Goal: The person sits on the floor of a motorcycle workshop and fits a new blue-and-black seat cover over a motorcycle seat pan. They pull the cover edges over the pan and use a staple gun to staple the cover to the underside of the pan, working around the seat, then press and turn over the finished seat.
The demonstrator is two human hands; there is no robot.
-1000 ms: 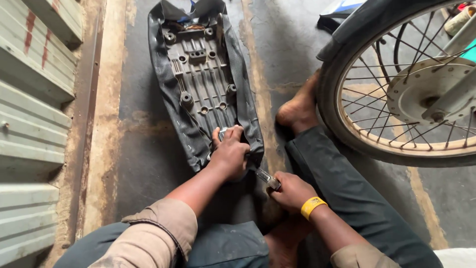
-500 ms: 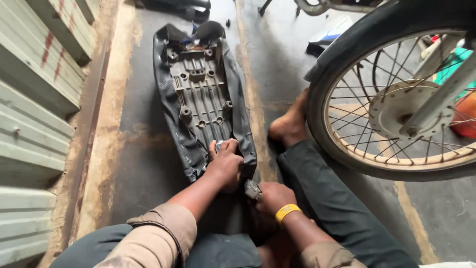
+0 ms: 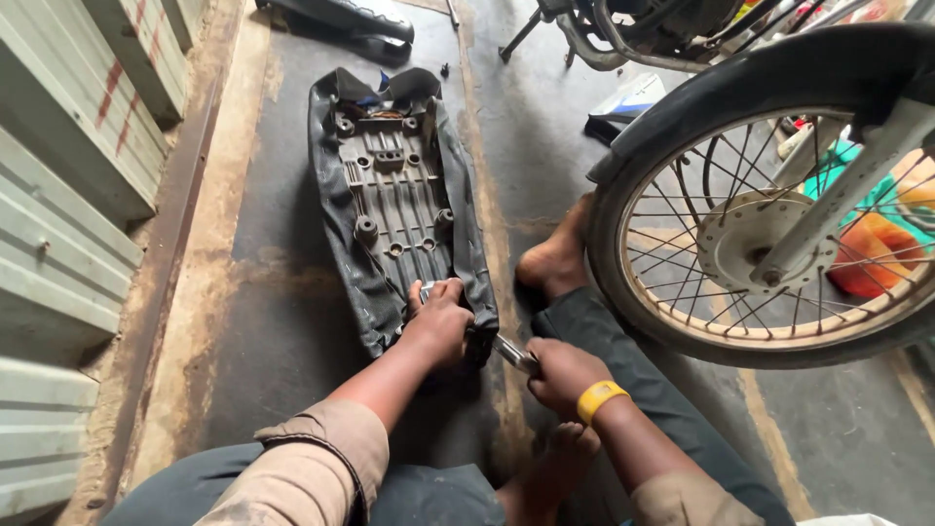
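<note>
Left hand point(image 3: 440, 321) presses the near end of the upturned motorcycle seat point(image 3: 397, 205); right hand point(image 3: 563, 373) beside that end, clamped on a metal tool point(image 3: 510, 352).

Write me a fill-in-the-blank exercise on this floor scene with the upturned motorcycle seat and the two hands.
1. The left hand presses on the near end of the upturned ____, whose grey plastic base faces up.
2. The right hand grips a metal tool and wears a ____ wristband.
3. To the right of the bare foot stands a spoked ____.
4. The floor under the seat is dark, and ____ metal sheets run along its left side.

Missing words: motorcycle seat; yellow; wheel; corrugated
</note>
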